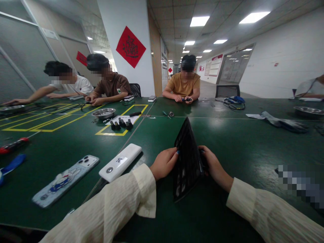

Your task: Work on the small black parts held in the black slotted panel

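I hold a flat black keyboard (187,158) on its edge, upright over the green table (240,145), its long side running away from me. My left hand (164,163) grips its left face, fingers curled against it. Around its right side my right hand (214,165) is wrapped, fingers partly hidden behind the keyboard. Both sleeves are cream.
A white power bank (120,162) and a phone in a patterned case (66,179) lie to my left. Farther off are a metal bowl (104,113), small black parts (121,124) inside yellow tape marks, and screwdrivers (166,114). Three people sit across the table; another metal dish (308,111) is at right.
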{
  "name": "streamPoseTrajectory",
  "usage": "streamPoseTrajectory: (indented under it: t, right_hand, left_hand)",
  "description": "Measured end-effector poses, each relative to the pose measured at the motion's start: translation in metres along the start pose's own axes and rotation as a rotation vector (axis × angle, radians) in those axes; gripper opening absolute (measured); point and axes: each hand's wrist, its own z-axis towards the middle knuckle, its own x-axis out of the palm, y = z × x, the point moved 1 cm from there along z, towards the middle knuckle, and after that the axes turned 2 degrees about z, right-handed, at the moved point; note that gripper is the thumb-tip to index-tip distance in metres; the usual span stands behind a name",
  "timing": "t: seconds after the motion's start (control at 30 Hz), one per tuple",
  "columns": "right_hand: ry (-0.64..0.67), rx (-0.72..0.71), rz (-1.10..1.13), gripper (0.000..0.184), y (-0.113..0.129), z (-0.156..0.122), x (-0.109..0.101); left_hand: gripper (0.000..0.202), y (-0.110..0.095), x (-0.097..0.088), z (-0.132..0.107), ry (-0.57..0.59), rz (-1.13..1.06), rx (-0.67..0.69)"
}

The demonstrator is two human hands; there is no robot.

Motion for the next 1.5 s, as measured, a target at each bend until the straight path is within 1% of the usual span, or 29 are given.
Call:
streamPoseTrajectory:
  t: [0.2,0.47,0.67,0.8,1.0,1.17,1.37,1.5]
  right_hand:
    - [-0.017,0.003,0.007,0.030,0.0000,-0.0001,0.0005]
    - [0.002,-0.025,-0.004,0.030,-0.0018,0.0004,-0.0011]
    - [0.009,0.018,0.045,0.031,-0.0071,0.0033,-0.0006]
    - [0.025,-0.012,0.041,0.031,-0.0071,0.0032,-0.0006]
    - [-0.008,-0.030,-0.018,0.029,-0.0047,0.0023,-0.0016]
    - [-0.010,-0.058,-0.043,0.029,-0.0020,0.0013,-0.0021]
    - [0.017,-0.014,0.035,0.031,-0.0041,0.0011,-0.0009]
    - [0.010,-0.010,0.025,0.030,-0.0041,0.0014,-0.0006]
  left_hand:
    - [0.037,0.0015,0.0007,-0.0005,-0.016,-0.006,0.005]
    - [0.036,0.0005,0.0006,-0.0005,-0.011,-0.005,0.014]
    - [0.036,0.0008,-0.0006,-0.0009,0.001,0.003,0.001]
    - [0.036,-0.0001,-0.0008,-0.0010,0.000,0.003,0.012]
    - [0.037,-0.0002,0.0004,-0.0009,0.000,0.007,-0.003]
    - [0.038,-0.0021,-0.0002,-0.0003,-0.004,-0.024,-0.007]
    - [0.040,-0.0022,0.0000,0.0019,0.001,-0.072,-0.064]
    - [0.043,0.0021,0.0040,0.0038,-0.005,-0.209,-0.157]
